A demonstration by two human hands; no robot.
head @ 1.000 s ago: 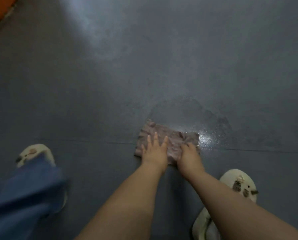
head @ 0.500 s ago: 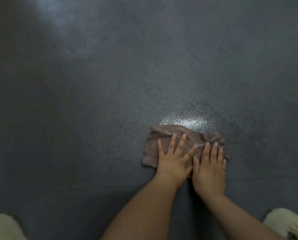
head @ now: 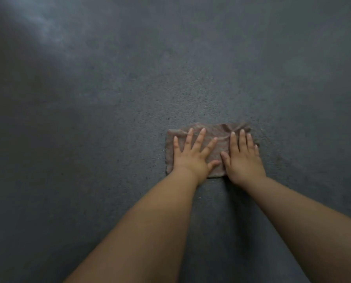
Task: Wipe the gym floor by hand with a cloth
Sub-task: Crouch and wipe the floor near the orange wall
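My left hand [head: 193, 154] and right hand [head: 243, 158] lie flat, side by side, on the brownish-pink, rectangular, wrinkled cloth [head: 211, 139], which is spread on the dark grey speckled gym floor [head: 109, 139]. The fingers of both hands are straight and spread, pressing down, gripping nothing. The cloth's far edge shows past my fingertips; its near edge sits under my palms, and the heel of my right hand rests past its near right corner.
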